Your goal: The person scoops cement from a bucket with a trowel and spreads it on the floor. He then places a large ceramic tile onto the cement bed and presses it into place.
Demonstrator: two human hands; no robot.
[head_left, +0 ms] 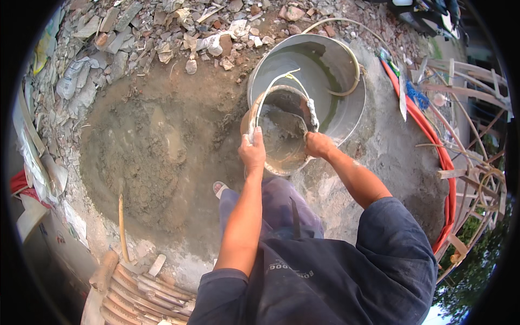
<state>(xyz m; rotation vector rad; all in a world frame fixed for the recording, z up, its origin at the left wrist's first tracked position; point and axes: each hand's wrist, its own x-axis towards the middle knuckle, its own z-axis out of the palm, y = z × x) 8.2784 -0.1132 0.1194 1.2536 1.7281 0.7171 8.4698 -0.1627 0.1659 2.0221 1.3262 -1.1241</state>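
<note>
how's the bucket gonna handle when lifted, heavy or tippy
The bucket may feel heavy, given its wet-looking grey contents, though their depth is unclear. Tilting could spill them, as its top is open. The left hand and right hand, on opposite sides, probably steady it.

Bucket (283, 162) before tub (348, 115), perhaps touching; mud heap (146, 146) left.

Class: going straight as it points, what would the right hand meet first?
Past the tan bucket's round rim it grips, the right hand would probably meet muddy grey-brown contents; depth is unclear.
</note>
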